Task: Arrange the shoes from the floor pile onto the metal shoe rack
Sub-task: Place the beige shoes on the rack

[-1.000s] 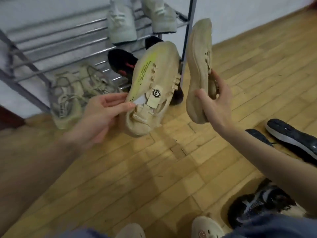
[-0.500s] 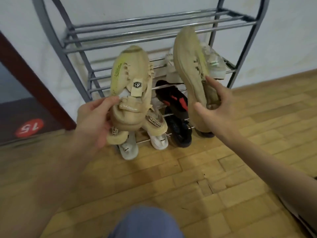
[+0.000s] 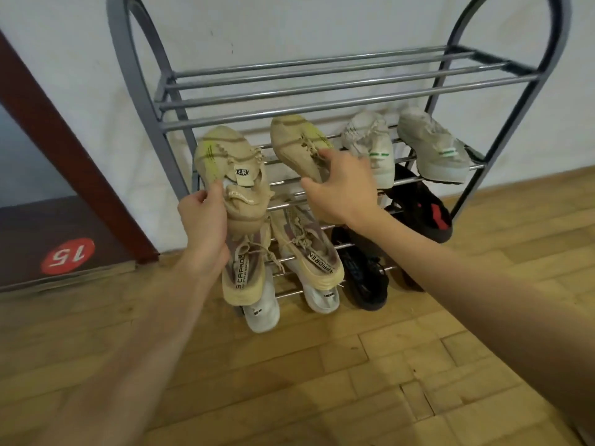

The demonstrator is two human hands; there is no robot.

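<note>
My left hand [image 3: 206, 217] grips a tan knit sneaker [image 3: 230, 169] by its heel collar, toe up, in front of the left part of the metal shoe rack [image 3: 322, 91]. My right hand [image 3: 341, 188] holds the matching tan sneaker [image 3: 296, 140] around its opening, toe pointing up and left, at the second shelf. Two pale grey sneakers with green stripes [image 3: 431, 146] sit on that shelf to the right.
Beige sneakers [image 3: 309, 249] and black sneakers with red marks [image 3: 421, 204] fill the lower shelves, with white shoes [image 3: 260, 312] at the bottom. The top shelf bars carry nothing. A dark red door frame [image 3: 64, 149] stands at the left, wooden floor below.
Both hands have carried the tan sneakers up and closer to the rack. The right sneaker has turned from sole-facing to top-facing and reached the second shelf. The camera has tilted up.
</note>
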